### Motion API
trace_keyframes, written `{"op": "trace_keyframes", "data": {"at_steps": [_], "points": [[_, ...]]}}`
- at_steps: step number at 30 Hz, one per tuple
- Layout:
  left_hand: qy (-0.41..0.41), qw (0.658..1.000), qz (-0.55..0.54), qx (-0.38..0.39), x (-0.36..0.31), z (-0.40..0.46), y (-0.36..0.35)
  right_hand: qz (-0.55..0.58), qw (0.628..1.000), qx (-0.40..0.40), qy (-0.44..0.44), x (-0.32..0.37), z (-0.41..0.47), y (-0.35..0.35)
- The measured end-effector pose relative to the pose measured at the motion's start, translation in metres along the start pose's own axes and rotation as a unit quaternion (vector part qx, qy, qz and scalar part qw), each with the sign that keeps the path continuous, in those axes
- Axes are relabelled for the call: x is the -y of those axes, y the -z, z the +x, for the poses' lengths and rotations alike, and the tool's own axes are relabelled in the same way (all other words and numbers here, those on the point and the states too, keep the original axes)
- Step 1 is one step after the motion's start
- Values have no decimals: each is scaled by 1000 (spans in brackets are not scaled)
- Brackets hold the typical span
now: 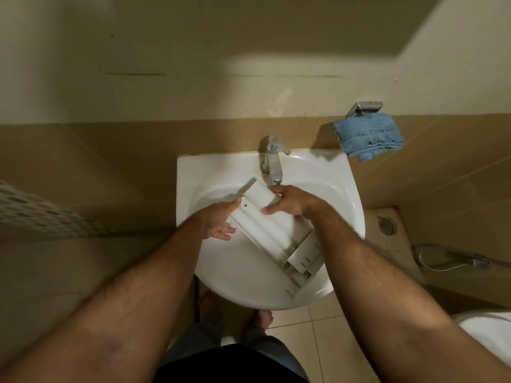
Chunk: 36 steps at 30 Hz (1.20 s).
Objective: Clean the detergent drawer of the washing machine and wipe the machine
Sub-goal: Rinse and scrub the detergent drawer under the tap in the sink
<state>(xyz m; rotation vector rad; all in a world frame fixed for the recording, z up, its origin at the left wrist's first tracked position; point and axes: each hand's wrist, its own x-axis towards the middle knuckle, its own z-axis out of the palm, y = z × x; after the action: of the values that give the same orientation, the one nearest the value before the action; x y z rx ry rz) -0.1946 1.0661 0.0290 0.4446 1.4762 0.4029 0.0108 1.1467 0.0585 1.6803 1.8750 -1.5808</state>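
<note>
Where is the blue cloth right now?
In the head view, the blue cloth hangs from a metal holder on the wall, up and to the right of the tap, beyond the sink rim.

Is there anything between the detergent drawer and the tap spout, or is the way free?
Nothing visible blocks it. The detergent drawer lies in the sink, its far end just under the tap; only the right hand rests there.
</note>
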Motion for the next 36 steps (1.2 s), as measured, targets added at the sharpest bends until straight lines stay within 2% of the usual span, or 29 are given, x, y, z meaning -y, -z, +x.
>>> {"op": "trace_keyframes", "data": {"at_steps": [1, 3, 5, 7, 9, 12, 15, 17, 19, 22, 24, 27, 32, 36], "points": [[-16, 999, 23, -16, -2, -2, -4, -16, 1000, -15, 3, -3, 3, 2], [-98, 988, 98, -63, -8, 2, -11, -38, 998, -49, 15, -10, 8, 5], [-199, 960, 160, -110, -17, 6, -17, -43, 996, -75, 21, -15, 13, 7], [-241, 940, 195, -139, -29, 11, -23, -45, 996, -70, 26, -18, 16, 9], [-258, 927, 230, -146, -39, 12, -29, -46, 996, -72, 19, -18, 18, 10], [-267, 902, 294, -169, -53, 15, -38, -114, 978, -174, 11, -14, 16, 5], [-253, 867, 369, -219, -60, 19, -42, -186, 939, -288, 3, -15, 5, -23], [-242, 854, 395, -237, -64, 22, -44, -215, 898, -384, 14, -25, 1, -53], [-232, 850, 396, -259, -67, 22, -46, -219, 873, -437, 8, -35, 1, -76], [-237, 830, 421, -280, -63, 22, -46, -228, 896, -380, 27, -36, -5, -95], [-248, 814, 433, -297, -58, 21, -44, -275, 895, -337, 96, -34, -10, -97], [-240, 821, 421, -302, -57, 20, -40, -326, 889, -282, 152, -36, -11, -86], [-230, 833, 402, -302, -58, 20, -37, -332, 891, -285, 122, -35, -15, -76], [-232, 833, 398, -307, -55, 18, -31, -239, 914, -327, 20, -32, -18, -87]]}}
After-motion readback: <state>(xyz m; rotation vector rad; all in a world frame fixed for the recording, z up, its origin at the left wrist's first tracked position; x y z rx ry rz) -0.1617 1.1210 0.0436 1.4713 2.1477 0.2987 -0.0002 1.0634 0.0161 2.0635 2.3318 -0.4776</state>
